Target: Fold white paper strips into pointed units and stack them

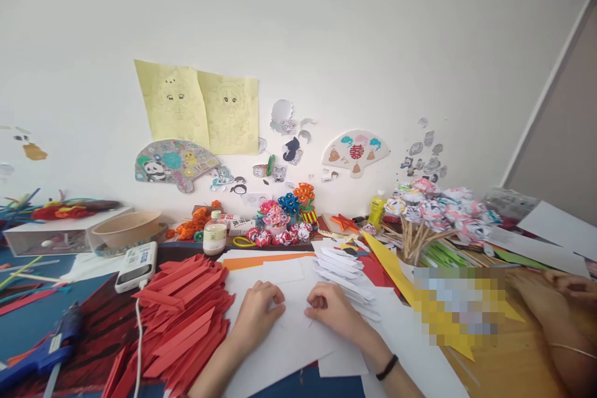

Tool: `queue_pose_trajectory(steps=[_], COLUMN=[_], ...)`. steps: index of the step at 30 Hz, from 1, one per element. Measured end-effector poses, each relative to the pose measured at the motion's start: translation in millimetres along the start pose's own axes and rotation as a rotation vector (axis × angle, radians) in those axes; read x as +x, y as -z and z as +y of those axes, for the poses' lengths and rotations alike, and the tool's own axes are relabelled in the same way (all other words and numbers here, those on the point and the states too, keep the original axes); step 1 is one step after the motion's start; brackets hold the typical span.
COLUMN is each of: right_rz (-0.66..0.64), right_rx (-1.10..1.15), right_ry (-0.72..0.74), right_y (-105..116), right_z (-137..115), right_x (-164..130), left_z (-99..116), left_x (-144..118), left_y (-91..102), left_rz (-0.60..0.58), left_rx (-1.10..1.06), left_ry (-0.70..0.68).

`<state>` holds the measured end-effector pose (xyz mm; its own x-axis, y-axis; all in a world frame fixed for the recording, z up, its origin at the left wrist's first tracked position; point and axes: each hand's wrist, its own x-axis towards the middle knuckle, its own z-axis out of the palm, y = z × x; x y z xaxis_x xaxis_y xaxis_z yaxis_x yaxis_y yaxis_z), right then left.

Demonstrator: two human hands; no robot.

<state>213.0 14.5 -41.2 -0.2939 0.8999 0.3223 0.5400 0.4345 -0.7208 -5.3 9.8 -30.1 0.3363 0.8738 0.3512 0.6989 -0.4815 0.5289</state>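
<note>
Both hands press on a white sheet (291, 323) lying flat on the desk (28, 323): left hand (257, 311) and right hand (333, 306) rest with fingers curled, tips down on the paper, likely holding a crease; whether either grip pinches an edge is hidden. Just left of the left hand, red strips (186, 317) lie heaped in reach. Beyond the right hand sit folded white pieces (338, 267). Farther right, another person's arm (555, 317) is cut off, part pixelated

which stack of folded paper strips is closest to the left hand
The red strips, heaped just left of the left hand. The white strips lie farther back, beyond the right hand.
</note>
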Motion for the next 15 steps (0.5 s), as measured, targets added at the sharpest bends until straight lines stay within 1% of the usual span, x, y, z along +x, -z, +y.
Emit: queue_pose_trajectory(steps=[5, 11, 15], right_rz=[0.008, 0.054, 0.045], right_rx=[-0.026, -0.059, -0.047], right_ry=[0.022, -0.013, -0.049], right_y=[-0.8, -6.5, -7.8], right_z=[-1.9, 1.4, 2.3], right_x=[1.0, 3.0, 4.2], left_z=[-0.9, -2.8, -3.7], left_x=[1.1, 2.6, 3.8], left_y=[-1.5, -0.9, 0.9], left_rz=[0.002, -0.025, -0.042], left_rx=[-0.024, -0.008, 0.049], left_ry=[0.007, 0.009, -0.027])
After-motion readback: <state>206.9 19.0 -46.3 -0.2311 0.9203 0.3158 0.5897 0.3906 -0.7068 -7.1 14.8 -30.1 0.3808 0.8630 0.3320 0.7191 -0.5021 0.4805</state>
